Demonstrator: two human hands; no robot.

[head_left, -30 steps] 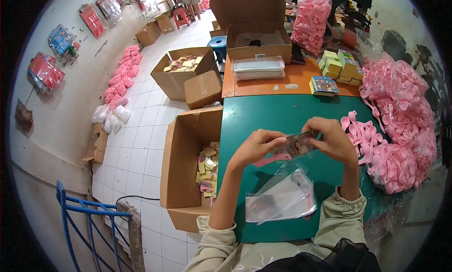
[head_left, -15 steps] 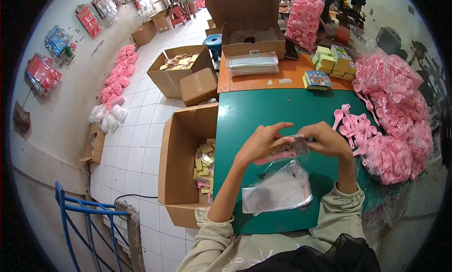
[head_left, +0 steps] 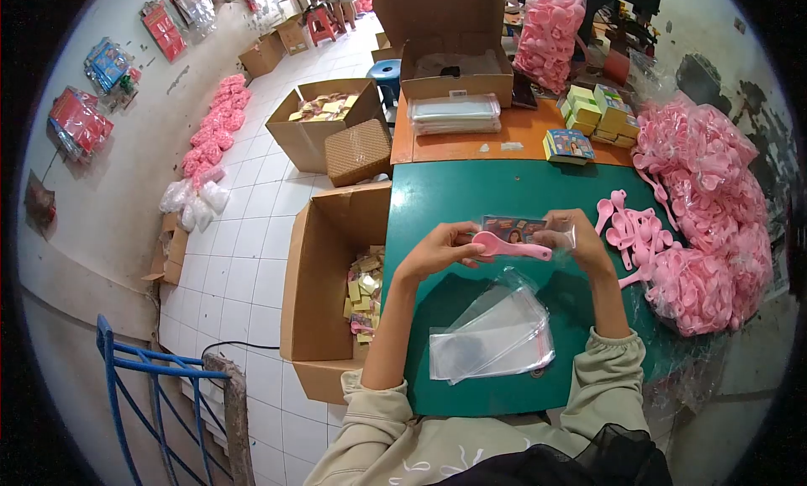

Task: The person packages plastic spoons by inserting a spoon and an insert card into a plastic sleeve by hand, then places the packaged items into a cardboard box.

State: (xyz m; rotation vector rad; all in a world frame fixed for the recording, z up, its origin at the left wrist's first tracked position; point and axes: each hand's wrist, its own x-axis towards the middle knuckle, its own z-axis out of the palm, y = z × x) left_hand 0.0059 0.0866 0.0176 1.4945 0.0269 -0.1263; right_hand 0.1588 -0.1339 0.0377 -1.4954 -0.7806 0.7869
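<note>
A pink spoon (head_left: 513,248) lies crosswise between my two hands, its bowl to the left and its handle to the right. Directly behind it is a dark printed card (head_left: 508,227) in a clear plastic bag. My left hand (head_left: 439,250) pinches the bowl end of the spoon at the left side of the card. The bag's right end is gripped by my right hand (head_left: 582,240), with clear film showing around those fingers. Whether the spoon is inside the bag or in front of it, I cannot tell. Below the hands, several flat clear bags (head_left: 496,335) overlap on the green table (head_left: 437,192).
Loose pink spoons (head_left: 639,234) lie at right beside big bags of spoons (head_left: 702,175). Small card stacks (head_left: 569,145) and a pile of clear bags (head_left: 454,114) sit at the back. An open cardboard box (head_left: 324,284) with yellow-labelled packs stands left of the table.
My hands have moved apart slightly. The spoon, previously low under my left hand, is now raised against the card, whose printed face has come into view.
</note>
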